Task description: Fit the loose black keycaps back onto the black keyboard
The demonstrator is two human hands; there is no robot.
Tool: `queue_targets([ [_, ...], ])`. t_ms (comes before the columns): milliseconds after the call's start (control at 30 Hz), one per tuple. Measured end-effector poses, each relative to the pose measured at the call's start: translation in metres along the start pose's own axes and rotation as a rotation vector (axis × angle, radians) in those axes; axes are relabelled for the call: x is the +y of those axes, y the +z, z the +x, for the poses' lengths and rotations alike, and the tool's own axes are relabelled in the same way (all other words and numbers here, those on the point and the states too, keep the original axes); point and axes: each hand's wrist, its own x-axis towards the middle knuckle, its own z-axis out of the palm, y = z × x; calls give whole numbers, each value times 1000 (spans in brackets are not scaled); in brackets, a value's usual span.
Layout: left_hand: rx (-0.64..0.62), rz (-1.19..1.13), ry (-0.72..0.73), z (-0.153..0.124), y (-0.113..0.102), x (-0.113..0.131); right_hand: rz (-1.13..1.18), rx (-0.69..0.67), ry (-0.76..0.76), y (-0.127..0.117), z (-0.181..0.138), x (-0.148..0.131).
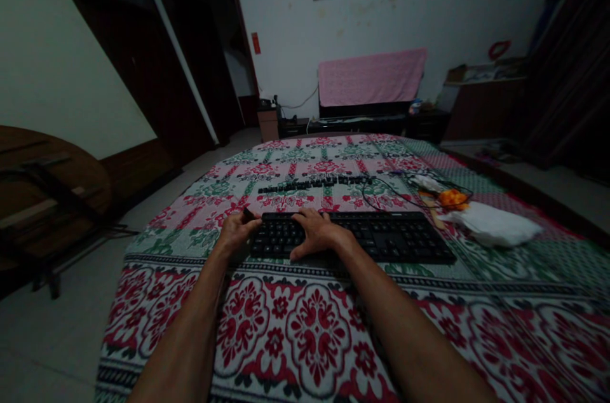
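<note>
A black computer keyboard (395,238) lies on the patterned cloth in front of me. My left hand (237,230) is at its left end, with thumb and fingers closed on a small dark object (248,215) whose kind I cannot make out. My right hand (314,232) rests on the keys left of the middle, its fingers spread and holding nothing. Behind the keyboard, several small black pieces that look like loose keycaps (305,185) lie in an uneven row. A thin black cable (369,196) loops on the cloth beyond the keyboard.
The red, green and white cloth (267,320) covers the table. To the right lie a white crumpled bag (495,224) and an orange item (452,198). A round wooden tabletop (52,168) leans at the left. A pink cloth (372,79) hangs by the far wall.
</note>
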Motion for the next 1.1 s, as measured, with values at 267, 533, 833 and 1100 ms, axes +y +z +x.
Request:
queue_targets([
  [267, -36, -90, -105, -2, -4, 11, 5, 1, -2, 0, 0, 1],
  [533, -224, 52, -95, -3, -14, 35, 15, -12, 9, -1, -1, -1],
  [833, -303, 26, -14, 4, -14, 32, 18, -12, 7, -1, 0, 0],
  [1100, -296, 39, -23, 18, -5, 31, 22, -2, 0, 1, 0, 1],
])
